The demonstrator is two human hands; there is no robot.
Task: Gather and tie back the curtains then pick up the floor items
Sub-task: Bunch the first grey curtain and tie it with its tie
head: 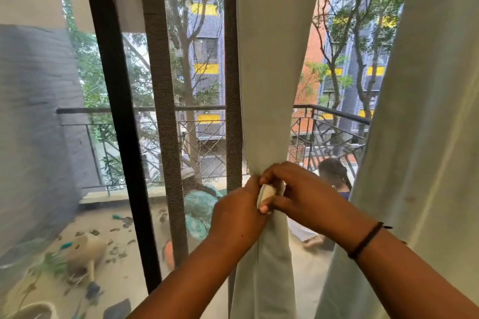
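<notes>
Left hand (pixel 234 217) and right hand (pixel 298 194) both pinch the tie (pixel 268 193) round the gathered curtain (pixel 269 85) at centre; tying step judged under way, next needing the knot drawn snug.

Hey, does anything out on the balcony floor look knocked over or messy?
Yes. Beyond the glass door, a pale pot lies tipped on its side on the balcony floor, with dark clumps and bits of plant scattered around it, like spilled soil. It is blurred, so details are unclear. The gathered curtain looks fine.
</notes>
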